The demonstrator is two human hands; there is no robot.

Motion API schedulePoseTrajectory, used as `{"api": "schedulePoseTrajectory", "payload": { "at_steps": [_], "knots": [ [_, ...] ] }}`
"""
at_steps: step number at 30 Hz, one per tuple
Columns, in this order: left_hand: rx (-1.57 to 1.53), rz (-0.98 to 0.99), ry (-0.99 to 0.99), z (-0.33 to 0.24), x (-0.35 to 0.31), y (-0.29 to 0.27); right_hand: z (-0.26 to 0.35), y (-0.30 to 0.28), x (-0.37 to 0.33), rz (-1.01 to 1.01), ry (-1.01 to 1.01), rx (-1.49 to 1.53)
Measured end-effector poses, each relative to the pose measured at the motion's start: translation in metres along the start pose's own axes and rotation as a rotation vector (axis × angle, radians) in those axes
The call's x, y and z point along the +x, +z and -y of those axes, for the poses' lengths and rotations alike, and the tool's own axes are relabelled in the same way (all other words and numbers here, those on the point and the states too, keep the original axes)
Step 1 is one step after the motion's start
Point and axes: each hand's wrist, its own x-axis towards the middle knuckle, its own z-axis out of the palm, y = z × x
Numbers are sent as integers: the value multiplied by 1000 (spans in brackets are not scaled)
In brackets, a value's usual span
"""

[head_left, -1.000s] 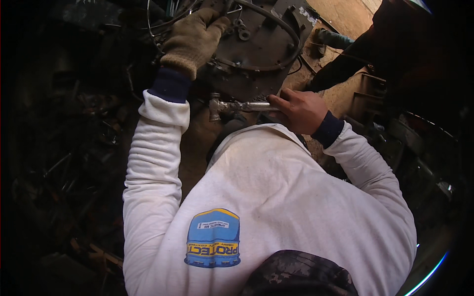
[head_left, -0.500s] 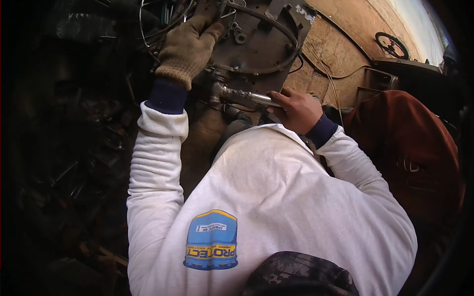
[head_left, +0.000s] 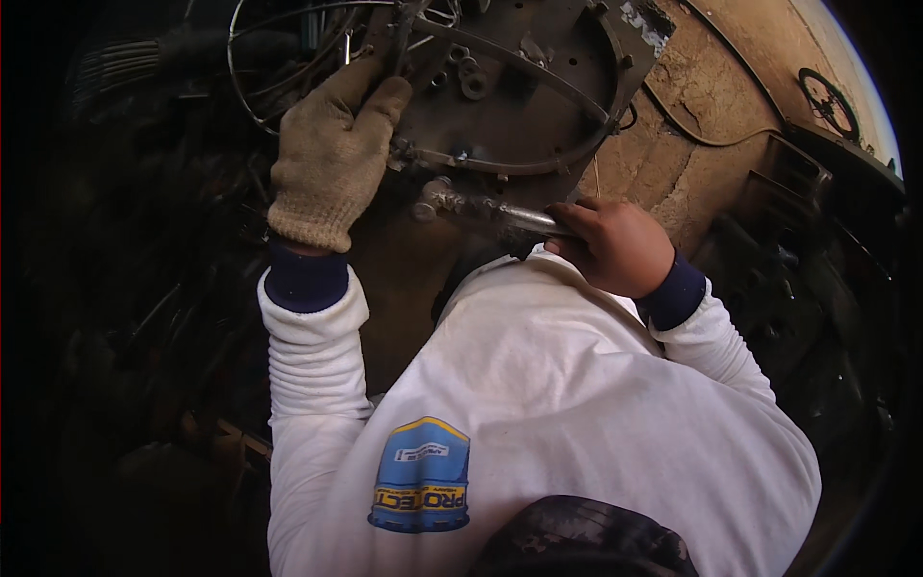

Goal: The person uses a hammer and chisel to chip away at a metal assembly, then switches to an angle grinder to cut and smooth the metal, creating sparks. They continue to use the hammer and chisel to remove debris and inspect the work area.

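Observation:
My left hand (head_left: pixel 332 159), in a knitted tan glove, is closed around a dark flat metal bar (head_left: pixel 397 43) at the left edge of a steel plate. A curved metal strip (head_left: pixel 500 166) forms a hoop on the plate, with a cross strip running over it. Bare, my right hand (head_left: pixel 615 240) grips the shiny tubular handle of a metal hammer (head_left: pixel 519 217). The hammer's head (head_left: pixel 433 199) is on the near side of the plate, close to the hoop's near left end. My fingers under the bar are hidden.
The dark steel plate (head_left: pixel 538 82) carries several round nuts or washers (head_left: pixel 471 81). Thin wire rings (head_left: pixel 240 87) lie to its left. A cable (head_left: pixel 721 141) crosses the brown ground at right, with a small wheel (head_left: pixel 829 103) farther off. Dark clutter fills the left side.
The view has shifted, and both hands with the plate appear lower. The hammer stays in my right hand, the bar in my left. A red-brown cloth shape at right is gone.

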Motion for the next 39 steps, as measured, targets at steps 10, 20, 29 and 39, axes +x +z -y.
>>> {"api": "schedulePoseTrajectory", "payload": {
  "at_steps": [10, 20, 29, 39],
  "knots": [
    [-11, 35, -127, -10, 0, -3, -23, -11, 2, 143, -98, 210],
    [-453, 7, -127, 10, -6, 12, -28, -3, 1, 126, -114, 210],
    [-405, -7, -35, 16, -4, 15, -28, 0, -3, 106, -120, 234],
    [-625, -12, 21, 16, 5, 27, -38, 1, -4, 87, -146, 283]
  ]
}}
